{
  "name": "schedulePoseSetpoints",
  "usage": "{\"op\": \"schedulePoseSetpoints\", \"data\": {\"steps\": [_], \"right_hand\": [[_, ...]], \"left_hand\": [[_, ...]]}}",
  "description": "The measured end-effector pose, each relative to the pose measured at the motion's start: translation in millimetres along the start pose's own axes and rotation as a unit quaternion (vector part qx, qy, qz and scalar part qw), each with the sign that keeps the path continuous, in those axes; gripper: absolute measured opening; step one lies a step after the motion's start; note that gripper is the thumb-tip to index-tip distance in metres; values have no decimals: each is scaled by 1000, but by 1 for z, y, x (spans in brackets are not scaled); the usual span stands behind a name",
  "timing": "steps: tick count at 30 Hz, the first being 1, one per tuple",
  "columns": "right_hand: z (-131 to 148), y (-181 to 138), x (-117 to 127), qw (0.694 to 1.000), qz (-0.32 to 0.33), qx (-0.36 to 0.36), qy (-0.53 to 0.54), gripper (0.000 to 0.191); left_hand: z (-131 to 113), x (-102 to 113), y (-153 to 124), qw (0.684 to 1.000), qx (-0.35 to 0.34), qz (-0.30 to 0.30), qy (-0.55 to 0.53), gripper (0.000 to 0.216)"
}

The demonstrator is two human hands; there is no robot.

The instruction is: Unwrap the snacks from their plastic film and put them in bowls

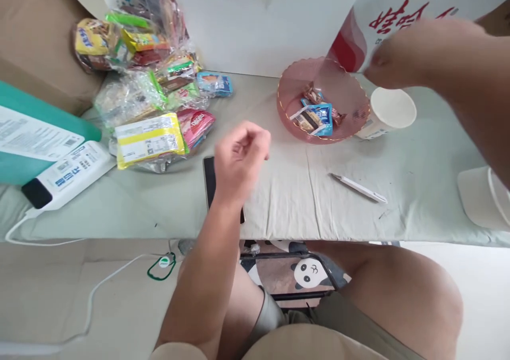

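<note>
My left hand (pixel 241 160) hovers over the table, its fingers curled in a loose fist with nothing visible inside. A dark phone (pixel 210 182) lies partly hidden beneath it. To its left is a heap of wrapped snacks, including a yellow-and-white packet (pixel 150 139) and a red wafer packet (pixel 195 126). My right hand (pixel 422 51), smeared by motion, is raised at the upper right above a white paper cup (pixel 392 110); its fingertips are hidden. Beside that cup, a pink gold-rimmed bowl (pixel 289 102) holds several small wrapped snacks, among them a blue sachet (pixel 324 116).
A white pen (pixel 358 187) lies in front of the bowl. Another white tub (pixel 484 198) stands at the right edge. On the left are a green box (pixel 43 120) and a white power bank (pixel 74 174) with a cable. White boxes (pixel 263 25) line the back.
</note>
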State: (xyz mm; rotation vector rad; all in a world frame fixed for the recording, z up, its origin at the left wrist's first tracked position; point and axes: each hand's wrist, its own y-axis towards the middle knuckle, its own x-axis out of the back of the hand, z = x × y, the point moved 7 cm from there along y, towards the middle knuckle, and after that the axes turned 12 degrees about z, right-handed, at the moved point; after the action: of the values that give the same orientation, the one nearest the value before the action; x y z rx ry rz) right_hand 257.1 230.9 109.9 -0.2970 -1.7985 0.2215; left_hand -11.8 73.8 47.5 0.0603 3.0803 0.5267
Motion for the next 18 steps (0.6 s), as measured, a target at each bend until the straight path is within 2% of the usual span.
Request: {"op": "schedulePoseSetpoints", "data": {"steps": [1, 2, 4, 5, 6, 9, 11, 13, 15, 18], "right_hand": [[30, -18, 13, 999, -33, 12, 2, 32], [74, -37, 23, 991, -78, 101, 28, 32], [173, -81, 23, 934, -101, 342, 34, 46], [214, -97, 17, 906, -100, 409, 40, 54], [250, -109, 11, 879, -104, 460, 70, 56], [326, -114, -13, 832, -48, 515, 199, 27], [351, -105, -27, 827, -7, 503, 251, 18], [354, -99, -34, 827, 2, 492, 272, 16], [342, -99, -34, 823, -13, 501, 267, 22], [310, -105, -31, 815, -43, 529, 234, 44]], "left_hand": [[-10, 14, -2, 996, -38, -75, -6, 30], [-19, 26, -6, 986, -77, -146, -15, 34], [-35, 43, -16, 956, -140, -258, -29, 37], [-41, 48, -19, 943, -158, -292, -27, 37], [-46, 53, -23, 930, -168, -325, -24, 37], [-50, 67, -30, 916, -167, -365, -18, 38], [-48, 76, -30, 919, -157, -361, -6, 40], [-46, 86, -32, 918, -158, -364, 8, 40], [-44, 95, -32, 914, -168, -369, 6, 40], [-45, 102, -31, 900, -203, -387, -8, 37]]}}
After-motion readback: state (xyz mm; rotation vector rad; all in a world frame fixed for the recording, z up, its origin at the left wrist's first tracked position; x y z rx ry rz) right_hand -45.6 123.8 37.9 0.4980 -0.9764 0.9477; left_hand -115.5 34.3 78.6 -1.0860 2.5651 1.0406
